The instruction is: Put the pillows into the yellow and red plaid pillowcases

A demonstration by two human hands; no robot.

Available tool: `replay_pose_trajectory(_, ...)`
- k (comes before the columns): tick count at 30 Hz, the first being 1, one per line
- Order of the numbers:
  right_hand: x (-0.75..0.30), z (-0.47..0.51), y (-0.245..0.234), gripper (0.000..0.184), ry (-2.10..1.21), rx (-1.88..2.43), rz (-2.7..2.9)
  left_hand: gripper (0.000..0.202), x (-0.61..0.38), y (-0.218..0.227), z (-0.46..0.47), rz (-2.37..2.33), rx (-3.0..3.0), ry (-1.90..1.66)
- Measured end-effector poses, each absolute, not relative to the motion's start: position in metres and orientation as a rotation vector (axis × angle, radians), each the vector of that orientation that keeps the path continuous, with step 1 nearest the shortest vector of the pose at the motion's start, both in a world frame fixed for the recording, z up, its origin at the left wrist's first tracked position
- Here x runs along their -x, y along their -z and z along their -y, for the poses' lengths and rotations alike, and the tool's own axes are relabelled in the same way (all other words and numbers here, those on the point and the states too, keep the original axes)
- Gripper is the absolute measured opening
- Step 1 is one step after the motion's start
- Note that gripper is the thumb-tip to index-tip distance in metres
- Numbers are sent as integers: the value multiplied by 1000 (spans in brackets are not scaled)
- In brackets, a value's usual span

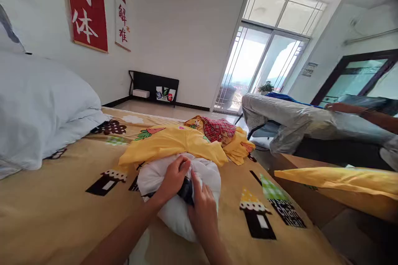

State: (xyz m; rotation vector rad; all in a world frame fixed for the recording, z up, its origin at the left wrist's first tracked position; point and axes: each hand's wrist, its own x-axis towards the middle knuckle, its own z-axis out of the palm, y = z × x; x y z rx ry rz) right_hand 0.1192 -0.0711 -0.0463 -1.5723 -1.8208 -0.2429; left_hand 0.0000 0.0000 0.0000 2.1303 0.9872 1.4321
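Note:
A white garment lies bunched on the yellow patterned bedsheet in front of me. My left hand is closed, pinching a fold of the white garment at its top. My right hand grips the same garment beside it, fingers curled over the cloth. A dark patch of fabric shows between the two hands. Just behind lies a yellow garment spread flat, touching the white one.
A red checked cloth tops the pile of yellow clothes. A white duvet fills the left. At right another person's legs rest on a chair; a yellow pillow lies by the bed edge.

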Motion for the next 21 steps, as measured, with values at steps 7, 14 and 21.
replay_pose_trajectory(7,-156,77,70,69,113,1313,1789,17,89,-6,17,-1017,-2926,-1519)
replay_pose_trajectory(14,-169,67,62,47,-130,1293,1672,39,125,9,-29,-1268,-3221,-1301)
replay_pose_trajectory(21,-165,76,59,48,-127,1337,1664,48,109,11,-51,-1581,-3079,-1192)
